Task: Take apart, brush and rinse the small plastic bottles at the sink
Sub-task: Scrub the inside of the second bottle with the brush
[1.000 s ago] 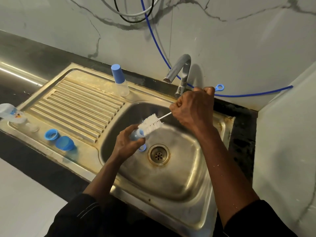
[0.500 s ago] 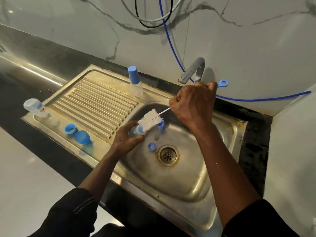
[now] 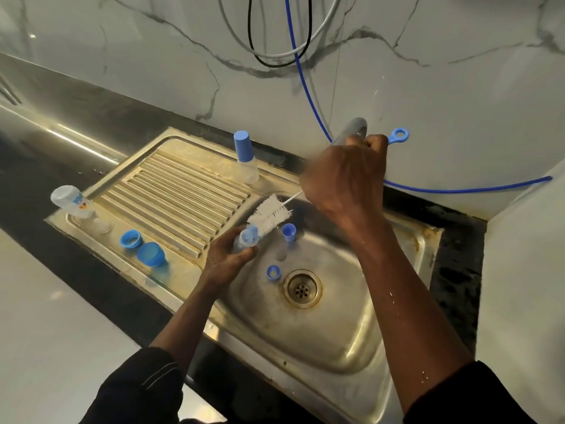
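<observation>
Over the sink (image 3: 336,347), my right hand (image 3: 345,175), fisted, and my left hand (image 3: 226,258), curled, grip the brush (image 3: 269,214) by its handle and the small bottle (image 3: 244,240) at the basin's left edge. Risk: wet fingers plus an angled push, so the bottle could slip into the basin. Its long axis tilts, mouth up-right toward the bristles.

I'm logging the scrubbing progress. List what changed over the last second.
The left hand with the small bottle and the right hand with the bottle brush drifted slightly away from the drain, uncovering a blue ring and blue cap. Both grips and the brush tip at the bottle's mouth stayed.
</observation>
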